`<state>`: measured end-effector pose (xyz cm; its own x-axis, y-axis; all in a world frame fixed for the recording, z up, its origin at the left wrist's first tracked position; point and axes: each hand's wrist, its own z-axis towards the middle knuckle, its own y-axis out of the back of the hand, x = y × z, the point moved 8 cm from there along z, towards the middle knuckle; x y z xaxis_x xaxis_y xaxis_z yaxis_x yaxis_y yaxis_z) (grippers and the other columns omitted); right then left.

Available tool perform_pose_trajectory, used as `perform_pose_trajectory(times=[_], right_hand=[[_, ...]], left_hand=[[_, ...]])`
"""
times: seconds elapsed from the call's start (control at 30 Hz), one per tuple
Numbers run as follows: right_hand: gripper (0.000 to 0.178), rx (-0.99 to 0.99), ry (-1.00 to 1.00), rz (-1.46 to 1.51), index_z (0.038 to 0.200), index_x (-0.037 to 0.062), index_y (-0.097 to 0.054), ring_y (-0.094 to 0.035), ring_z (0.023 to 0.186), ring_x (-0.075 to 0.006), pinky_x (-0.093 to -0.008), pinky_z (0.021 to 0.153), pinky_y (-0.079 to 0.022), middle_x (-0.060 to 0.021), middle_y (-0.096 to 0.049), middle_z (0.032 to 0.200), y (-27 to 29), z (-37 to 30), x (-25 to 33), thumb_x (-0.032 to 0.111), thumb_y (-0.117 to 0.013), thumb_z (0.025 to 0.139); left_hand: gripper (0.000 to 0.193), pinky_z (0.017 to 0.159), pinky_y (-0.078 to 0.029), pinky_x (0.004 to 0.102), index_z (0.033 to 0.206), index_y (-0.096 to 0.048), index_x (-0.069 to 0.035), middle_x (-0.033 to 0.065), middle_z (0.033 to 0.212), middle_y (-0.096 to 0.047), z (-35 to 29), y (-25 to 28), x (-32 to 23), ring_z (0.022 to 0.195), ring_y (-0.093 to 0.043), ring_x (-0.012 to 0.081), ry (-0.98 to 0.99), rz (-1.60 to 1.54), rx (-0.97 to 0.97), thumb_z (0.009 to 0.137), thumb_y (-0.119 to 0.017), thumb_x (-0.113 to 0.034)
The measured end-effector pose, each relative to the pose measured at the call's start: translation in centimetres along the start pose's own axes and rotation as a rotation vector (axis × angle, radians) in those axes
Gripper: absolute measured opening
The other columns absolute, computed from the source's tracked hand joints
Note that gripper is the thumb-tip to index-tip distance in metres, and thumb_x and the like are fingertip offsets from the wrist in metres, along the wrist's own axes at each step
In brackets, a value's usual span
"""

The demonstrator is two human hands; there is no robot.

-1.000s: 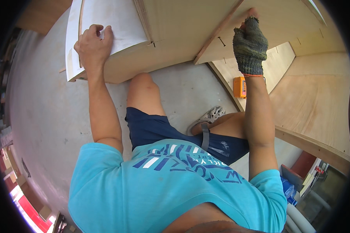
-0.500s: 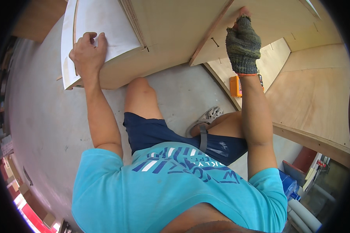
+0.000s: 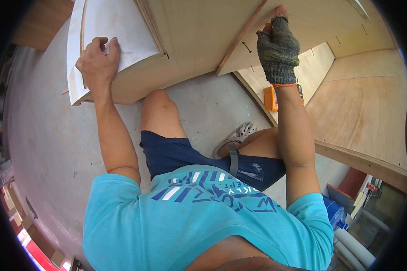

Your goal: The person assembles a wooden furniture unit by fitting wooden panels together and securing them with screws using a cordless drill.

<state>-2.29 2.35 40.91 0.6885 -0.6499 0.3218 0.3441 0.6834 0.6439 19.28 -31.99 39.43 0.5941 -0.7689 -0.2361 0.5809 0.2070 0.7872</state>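
At the upper left, my bare left hand [image 3: 97,65] rests on a white-faced plywood board [image 3: 133,40], its fingers curled over the board's narrow wooden edge. The thumb points up and away. My right hand [image 3: 279,49] wears a dark grey-green knitted fingerless glove with an orange cuff, and is raised against an upright plywood panel [image 3: 239,58]. Its fingers are bent together with one fingertip reaching forward; whatever they hold is hidden by the glove. Left of the glove, a dark screw [image 3: 246,47] sticks out of the panel.
An orange tool-like object [image 3: 270,98] lies behind my right forearm on a pale board. A broad plywood panel [image 3: 362,113] fills the right side. Below it are a blue water bottle [image 3: 334,212] and pale pipes [image 3: 355,248]. My legs are bent on the grey floor [image 3: 45,135].
The whole view has shifted slightly, so everything sits a little further left. Both hands keep nearly the same places on the boards; the right glove has tilted slightly.
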Motion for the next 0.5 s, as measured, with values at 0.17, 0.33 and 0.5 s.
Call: perform_pose_trajectory(times=[0.17,0.33,0.5], right_hand=[[0.06,-0.029,0.028,-0.003,0.141,0.0139,-0.045,-0.07,0.073,-0.0307,-0.0384,0.066,-0.056,-0.0137,-0.071,0.09,0.5,0.0,0.5,0.013,-0.067,0.086],[0.061,0.032,-0.01,-0.021,0.14,0.011,-0.047,-0.068,0.083,-0.0339,-0.0407,0.073,-0.055,-0.0177,-0.062,0.11,-0.1,0.2,-0.2,0.012,-0.066,0.082],[0.058,0.024,0.011,0.061,0.134,0.0069,-0.052,-0.066,0.097,-0.0378,-0.0421,0.079,-0.054,-0.0224,-0.056,0.131,-0.3,0.8,0.6,0.011,-0.067,0.078]], left_hand=[[0.038,0.091,-0.04,0.0396,0.099,-0.071,-0.008,0.0092,0.089,-0.069,-0.2,-0.5,0.3,0.089,-0.064,0.0246,0.027,-0.043,0.042,0.086,-0.062,-0.042],[0.037,0.09,-0.04,0.0399,0.098,-0.071,-0.008,0.0088,0.087,-0.069,-0.1,-0.6,0.1,0.088,-0.064,0.025,0.013,-0.045,0.017,0.085,-0.063,-0.041],[0.03,0.081,-0.043,0.0434,0.091,-0.071,-0.008,0.0077,0.077,-0.067,0.6,0.5,0.4,0.08,-0.063,0.0269,-0.028,-0.027,-0.064,0.082,-0.067,-0.037]])
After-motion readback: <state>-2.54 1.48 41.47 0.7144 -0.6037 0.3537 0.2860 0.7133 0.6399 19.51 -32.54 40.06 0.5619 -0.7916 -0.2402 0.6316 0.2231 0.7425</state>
